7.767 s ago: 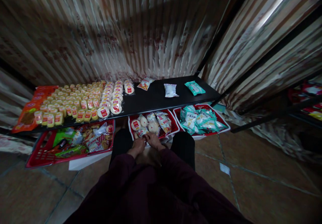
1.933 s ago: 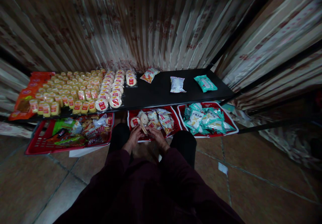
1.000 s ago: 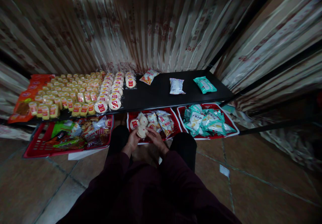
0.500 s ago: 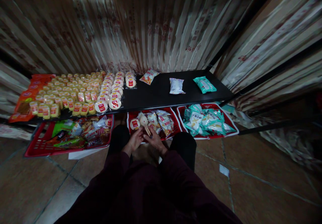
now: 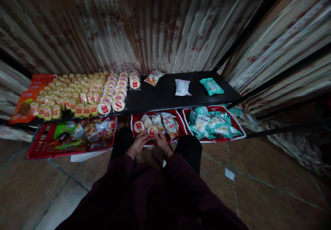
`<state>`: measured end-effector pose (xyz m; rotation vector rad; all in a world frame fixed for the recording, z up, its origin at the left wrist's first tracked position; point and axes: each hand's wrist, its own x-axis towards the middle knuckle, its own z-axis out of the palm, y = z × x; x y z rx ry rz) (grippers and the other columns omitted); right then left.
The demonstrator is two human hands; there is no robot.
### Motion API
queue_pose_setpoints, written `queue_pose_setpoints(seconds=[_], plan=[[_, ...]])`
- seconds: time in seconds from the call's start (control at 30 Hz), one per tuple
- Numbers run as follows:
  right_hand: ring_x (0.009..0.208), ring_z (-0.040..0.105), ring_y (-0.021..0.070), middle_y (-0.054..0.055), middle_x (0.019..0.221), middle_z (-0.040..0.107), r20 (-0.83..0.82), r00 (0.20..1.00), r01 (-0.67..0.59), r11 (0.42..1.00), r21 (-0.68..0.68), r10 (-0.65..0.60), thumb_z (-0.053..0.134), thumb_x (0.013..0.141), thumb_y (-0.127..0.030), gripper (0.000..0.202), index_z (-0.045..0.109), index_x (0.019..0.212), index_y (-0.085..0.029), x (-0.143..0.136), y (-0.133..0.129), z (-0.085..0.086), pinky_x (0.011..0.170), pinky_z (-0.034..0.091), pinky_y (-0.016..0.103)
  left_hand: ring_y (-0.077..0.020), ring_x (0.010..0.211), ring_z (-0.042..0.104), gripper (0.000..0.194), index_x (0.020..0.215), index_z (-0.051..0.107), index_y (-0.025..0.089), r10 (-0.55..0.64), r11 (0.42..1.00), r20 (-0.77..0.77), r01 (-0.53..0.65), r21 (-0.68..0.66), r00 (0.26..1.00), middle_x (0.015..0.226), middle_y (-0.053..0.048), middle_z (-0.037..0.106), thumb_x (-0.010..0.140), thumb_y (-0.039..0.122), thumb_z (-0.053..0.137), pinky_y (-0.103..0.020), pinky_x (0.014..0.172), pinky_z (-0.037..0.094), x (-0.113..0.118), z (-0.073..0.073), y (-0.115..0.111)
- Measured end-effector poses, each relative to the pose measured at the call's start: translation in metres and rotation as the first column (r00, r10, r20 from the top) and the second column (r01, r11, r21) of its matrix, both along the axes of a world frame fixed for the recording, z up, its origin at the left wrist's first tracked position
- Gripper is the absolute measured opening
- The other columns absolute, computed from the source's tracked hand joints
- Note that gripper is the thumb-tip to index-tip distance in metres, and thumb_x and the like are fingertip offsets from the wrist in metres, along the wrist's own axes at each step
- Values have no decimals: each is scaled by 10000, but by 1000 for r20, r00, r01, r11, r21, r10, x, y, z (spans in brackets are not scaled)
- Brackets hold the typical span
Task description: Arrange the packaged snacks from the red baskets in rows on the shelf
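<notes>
The left hand (image 5: 141, 142) and right hand (image 5: 161, 142) pinch 1 round cracker (image 5: 152, 130) between them, its red label (image 5: 152, 133) showing, over the near side of a red basket (image 5: 182, 122). Just beyond the hands, that basket holds more crackers (image 5: 139, 126) and snack bags (image 5: 170, 126). Right of the hands sits another basket (image 5: 234, 121) of teal packets (image 5: 214, 124); farther ahead, a black shelf (image 5: 155, 97) carries 3 separate bags (image 5: 182, 87).

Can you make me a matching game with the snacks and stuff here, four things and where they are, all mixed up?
1. Big orange packaging
2. Heap of teal packets
3. Right hand
4. Little white scrap

A. Touching a round snack
B. On the tiled floor
C. At the left end of the black shelf
D. Piled in a red basket

Pairs: 1-C, 2-D, 3-A, 4-B
</notes>
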<state>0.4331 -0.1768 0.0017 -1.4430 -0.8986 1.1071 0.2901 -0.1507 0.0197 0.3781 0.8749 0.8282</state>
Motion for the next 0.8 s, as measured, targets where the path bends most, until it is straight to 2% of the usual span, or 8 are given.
queue_pose_setpoints(seconds=[0.2, 0.37, 0.53, 0.6, 0.8], plan=[[779, 666, 204, 84, 1021, 688, -94, 996, -9, 997, -76, 2, 580, 737, -585, 557, 602, 1137, -199, 0, 1, -2, 631, 575, 333, -130, 804, 636, 373, 969, 651, 137, 20, 999, -12, -19, 26, 1000, 929, -65, 681, 618, 90, 768, -263, 779, 482, 1, -6, 1], [929, 648, 245, 92, 1049, 685, -2, 998, 70, 996, -56, -70, 636, 700, -557, 567, 601, 1124, -182, 1, 1, 4, 759, 565, 366, -115, 756, 625, 371, 958, 654, 134, 23, 999, -6, -23, 29, 1000, 873, -52, 676, 612, 90, 779, -254, 749, 481, 1, -9, 1], [1060, 609, 249, 102, 1290, 567, -140, 989, 47, 998, -32, -51, 559, 753, -580, 575, 554, 1203, -223, 2, -1, 2, 765, 574, 358, -124, 743, 626, 359, 955, 668, 128, 41, 997, -2, -41, 62, 999, 874, -57, 682, 613, 102, 774, -244, 697, 479, 2, -9, 1], [1092, 593, 251, 99, 1341, 526, -142, 989, 43, 999, -16, -44, 564, 749, -564, 592, 542, 1235, -226, 2, -2, -2, 794, 567, 360, -124, 733, 627, 371, 965, 667, 132, 47, 997, 0, -47, 66, 999, 863, -51, 685, 610, 103, 773, -247, 698, 481, 2, -7, 1], [1062, 609, 257, 80, 1251, 605, -35, 999, 27, 1000, -6, -27, 575, 761, -456, 523, 578, 1233, -231, 3, -3, -1, 847, 545, 395, -137, 791, 640, 413, 1004, 645, 141, 67, 997, 2, -67, 38, 998, 939, -65, 689, 611, 89, 762, -259, 743, 479, 2, 1, -1]])
